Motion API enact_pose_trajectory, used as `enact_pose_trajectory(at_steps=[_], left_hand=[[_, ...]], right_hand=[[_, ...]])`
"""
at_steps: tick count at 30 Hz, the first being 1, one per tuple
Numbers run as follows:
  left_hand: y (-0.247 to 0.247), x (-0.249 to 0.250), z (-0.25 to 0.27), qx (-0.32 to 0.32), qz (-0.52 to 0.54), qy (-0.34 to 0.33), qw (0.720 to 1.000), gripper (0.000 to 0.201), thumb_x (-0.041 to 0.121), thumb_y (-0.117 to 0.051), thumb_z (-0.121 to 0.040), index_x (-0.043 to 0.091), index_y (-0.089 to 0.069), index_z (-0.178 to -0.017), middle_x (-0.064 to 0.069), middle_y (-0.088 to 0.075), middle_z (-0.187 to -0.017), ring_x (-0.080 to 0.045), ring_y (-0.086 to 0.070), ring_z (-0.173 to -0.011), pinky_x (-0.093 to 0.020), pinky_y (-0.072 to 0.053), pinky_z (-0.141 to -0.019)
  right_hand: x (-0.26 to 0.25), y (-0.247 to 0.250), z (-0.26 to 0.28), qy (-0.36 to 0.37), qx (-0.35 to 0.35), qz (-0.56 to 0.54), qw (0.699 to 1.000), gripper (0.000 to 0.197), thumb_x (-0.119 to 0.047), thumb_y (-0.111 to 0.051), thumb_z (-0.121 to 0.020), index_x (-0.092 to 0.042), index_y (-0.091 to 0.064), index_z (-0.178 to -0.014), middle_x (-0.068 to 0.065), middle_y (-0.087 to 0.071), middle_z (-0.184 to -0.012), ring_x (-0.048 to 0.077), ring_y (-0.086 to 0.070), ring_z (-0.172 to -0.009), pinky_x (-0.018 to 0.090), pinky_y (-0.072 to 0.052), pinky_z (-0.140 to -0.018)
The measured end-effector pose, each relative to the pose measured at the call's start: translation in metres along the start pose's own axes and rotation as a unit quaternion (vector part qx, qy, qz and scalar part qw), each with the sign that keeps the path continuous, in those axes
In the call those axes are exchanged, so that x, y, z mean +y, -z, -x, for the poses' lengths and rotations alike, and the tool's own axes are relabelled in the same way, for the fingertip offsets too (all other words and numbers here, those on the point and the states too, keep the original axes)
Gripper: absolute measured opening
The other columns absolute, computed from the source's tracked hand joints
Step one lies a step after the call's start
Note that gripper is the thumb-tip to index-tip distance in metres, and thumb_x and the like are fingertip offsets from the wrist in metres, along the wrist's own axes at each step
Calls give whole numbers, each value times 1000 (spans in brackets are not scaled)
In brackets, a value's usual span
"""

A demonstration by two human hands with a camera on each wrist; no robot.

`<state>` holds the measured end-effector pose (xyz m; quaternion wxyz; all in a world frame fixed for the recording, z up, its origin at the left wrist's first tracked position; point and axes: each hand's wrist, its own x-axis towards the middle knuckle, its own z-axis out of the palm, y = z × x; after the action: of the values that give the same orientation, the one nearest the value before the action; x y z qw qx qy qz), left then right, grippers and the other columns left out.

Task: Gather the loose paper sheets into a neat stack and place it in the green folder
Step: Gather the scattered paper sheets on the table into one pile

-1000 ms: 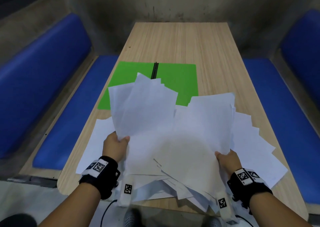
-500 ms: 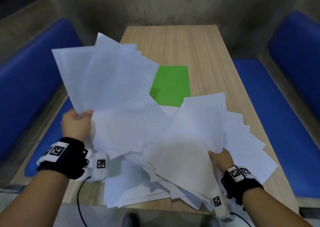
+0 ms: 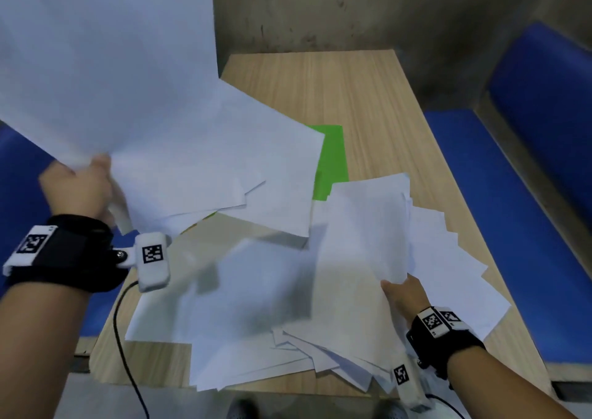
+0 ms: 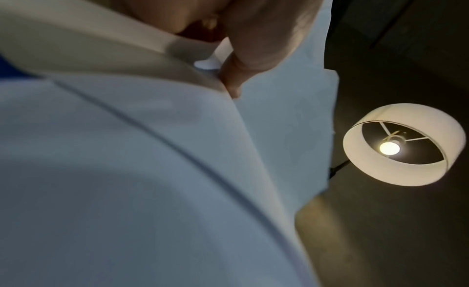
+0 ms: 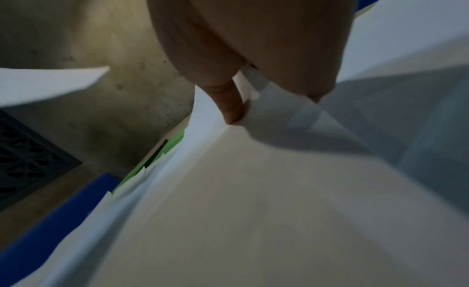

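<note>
White sheets [image 3: 134, 105] are being gathered: left hand [image 3: 78, 191] is gripping a raised sheaf at ten o'clock, right hand [image 3: 405, 297] pinching a pile [image 3: 358, 242] at four. Next, both bundles probably need merging and squaring.

Two hands [image 3: 77, 191], one green folder [image 3: 331, 162], many sheets [image 3: 256, 290].

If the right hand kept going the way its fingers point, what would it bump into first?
Probably more paper. The right hand points away across the table, its grip on the tilted sheets; beyond them likely the green folder, though depth is unclear.
</note>
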<state>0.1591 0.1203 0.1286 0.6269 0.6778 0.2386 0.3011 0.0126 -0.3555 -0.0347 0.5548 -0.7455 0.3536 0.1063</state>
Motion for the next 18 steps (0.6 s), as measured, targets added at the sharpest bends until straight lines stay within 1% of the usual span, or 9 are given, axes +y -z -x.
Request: enact_pose_trajectory(at_steps=[1, 3, 4, 7, 9, 11, 15, 16, 18], left_hand=[[-4, -3, 12, 7, -18, 11, 1000, 44, 37, -71, -69, 8, -67, -103, 1, -75, -95, -10, -71, -86, -32, -57, -78], [-17, -11, 57, -19, -31, 19, 999, 42, 27, -70, -75, 0, -66, -108, -15, -70, -107, -19, -66, -90, -42, -54, -81], [-22, -20, 82, -37, -35, 23, 998, 41, 24, -69, -78, -3, -64, -109, -18, -68, -108, -19, -62, -90, -45, -53, -83], [-34, -65, 145, -62, -12, 99, 993, 39, 18, -66, -85, -1, -58, -118, -11, -64, -113, -21, -61, -100, -36, -49, -91], [-37, -92, 186, -79, -11, 151, 985, 41, 12, -62, -89, 3, -52, -128, -9, -60, -124, -24, -59, -112, -39, -44, -101], [-38, -112, 224, -80, -20, 193, 978, 51, 15, -62, -90, 2, -44, -135, -10, -53, -135, -27, -52, -122, -45, -38, -108], [-32, -135, 267, -106, -59, 254, 960, 65, 29, -61, -89, 7, -33, -143, -10, -44, -144, -32, -46, -128, -51, -37, -109], [-31, -137, 274, -120, -61, 263, 955, 63, 29, -61, -90, 8, -33, -143, -10, -45, -143, -32, -47, -127, -51, -38, -108], [-28, -141, 282, -143, -64, 267, 951, 58, 29, -61, -89, 7, -39, -139, -14, -50, -138, -34, -51, -122, -52, -40, -106]], right_hand=[[-1, 0, 1, -3, -5, -10, 1000, 31, -6, -56, -87, 0, -61, -117, 17, -68, -101, 32, -65, -91, 32, -54, -76], [-4, 0, 7, -4, -9, -49, 999, 24, -2, -55, -87, 0, -63, -109, 13, -69, -90, 27, -66, -77, 22, -53, -56], [-5, -1, 10, -1, -13, -73, 997, 21, -1, -54, -87, 0, -64, -106, 13, -70, -86, 25, -66, -71, 19, -51, -49], [-9, -6, 17, 18, -37, -123, 992, 18, 0, -55, -88, 4, -65, -102, 15, -69, -85, 22, -67, -63, 20, -50, -46], [-8, -10, 18, 32, -44, -132, 990, 22, -10, -54, -92, 2, -63, -109, 14, -68, -90, 23, -66, -72, 23, -52, -52], [-4, -16, 17, 43, -45, -138, 988, 35, -31, -53, -96, -4, -60, -119, 11, -68, -105, 24, -65, -88, 30, -53, -69], [5, -22, 19, 74, -27, -122, 989, 85, -70, -54, -77, -7, -50, -134, 2, -64, -105, 22, -61, -91, 31, -49, -82], [6, -23, 19, 71, -21, -122, 990, 87, -70, -58, -75, -6, -50, -134, 4, -65, -112, 24, -63, -99, 33, -49, -89], [5, -25, 19, 50, -1, -118, 992, 72, -50, -63, -83, 0, -50, -132, 13, -61, -128, 31, -58, -117, 36, -44, -102]])
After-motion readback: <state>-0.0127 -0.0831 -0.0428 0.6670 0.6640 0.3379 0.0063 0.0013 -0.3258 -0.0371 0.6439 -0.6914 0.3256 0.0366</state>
